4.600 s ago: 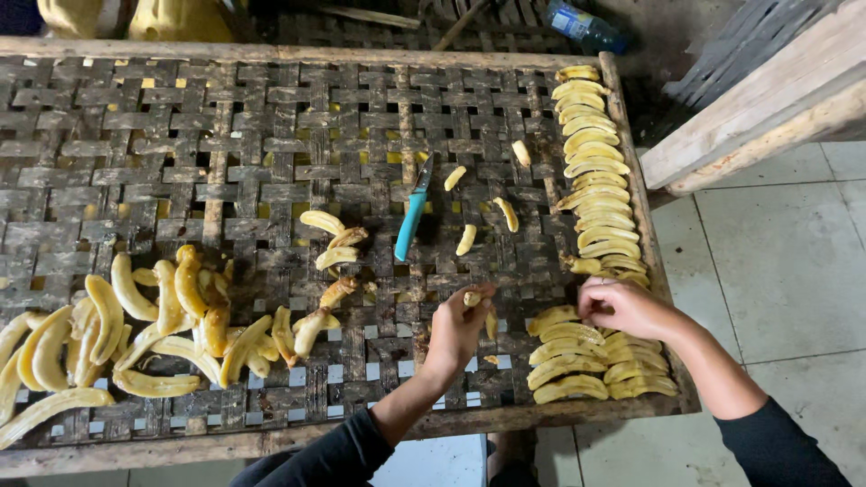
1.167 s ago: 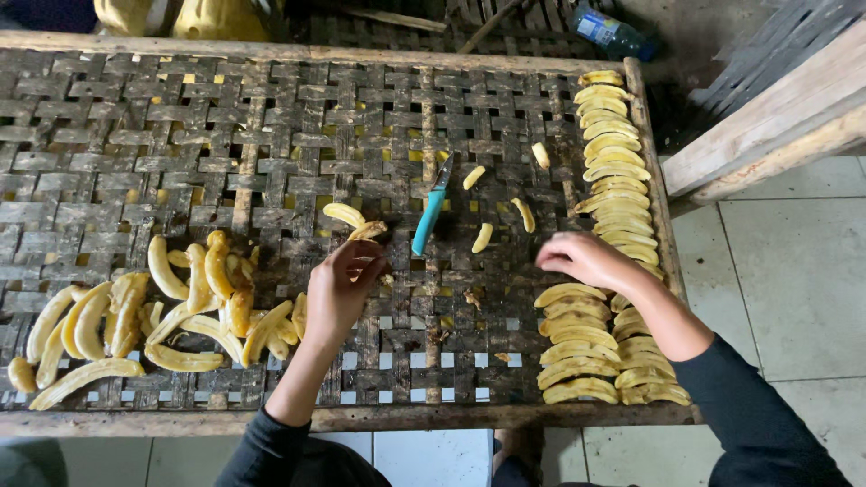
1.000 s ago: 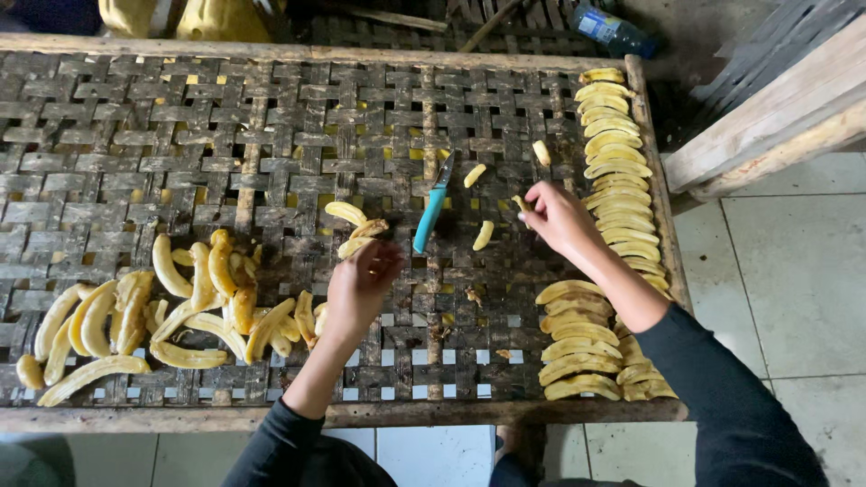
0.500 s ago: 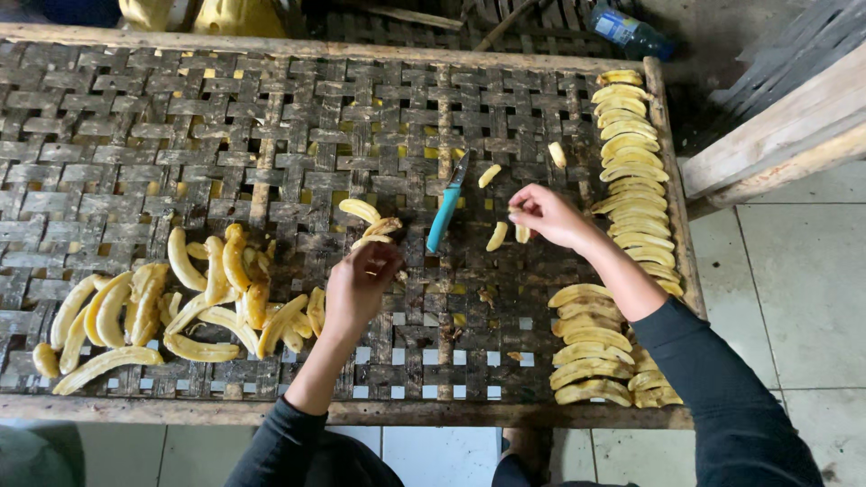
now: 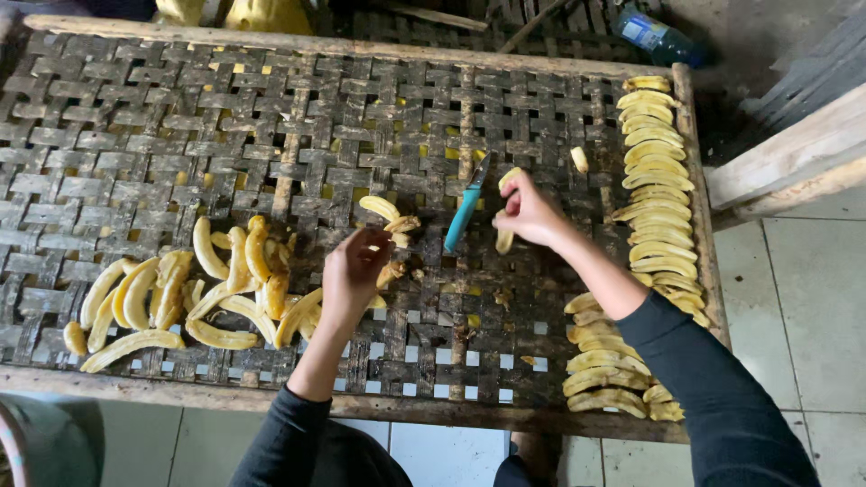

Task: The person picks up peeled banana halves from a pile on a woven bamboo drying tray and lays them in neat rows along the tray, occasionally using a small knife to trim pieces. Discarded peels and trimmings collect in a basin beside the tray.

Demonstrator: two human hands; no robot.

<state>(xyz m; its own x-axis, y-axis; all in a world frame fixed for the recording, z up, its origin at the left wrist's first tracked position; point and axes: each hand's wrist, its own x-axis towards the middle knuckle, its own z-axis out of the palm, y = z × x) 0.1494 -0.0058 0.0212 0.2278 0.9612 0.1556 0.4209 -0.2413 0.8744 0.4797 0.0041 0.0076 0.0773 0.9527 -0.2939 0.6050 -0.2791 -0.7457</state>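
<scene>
A woven drying rack point(image 5: 162, 135) of dark, stained slats fills most of the view, its wooden frame cut off at the left edge. Down its far right side, beyond the right hand's fingers, runs a long column of peeled banana slices point(image 5: 657, 171), each lying crosswise, with a second cluster point(image 5: 606, 361) nearer the person, partly covered by the dark sleeve. To the left of the left hand's fingers sits a loose heap of banana pieces point(image 5: 189, 293), their long axes mostly pointing away from the person, curved and overlapping.

The right hand point(image 5: 528, 212) is pinched around a banana piece point(image 5: 505, 236) — the piece stands roughly lengthwise away from the person, its upper end showing above the fingers and its lower end below them, the middle hidden by the grip. Just left of those fingers lies a blue-handled knife point(image 5: 465, 216), long axis running away from the person and tilted slightly right, blade end farthest.

The left hand point(image 5: 354, 271) is curled, fingers bent down over small banana bits point(image 5: 397, 224) just ahead of the fingertips; whether it grips anything cannot be told.
</scene>
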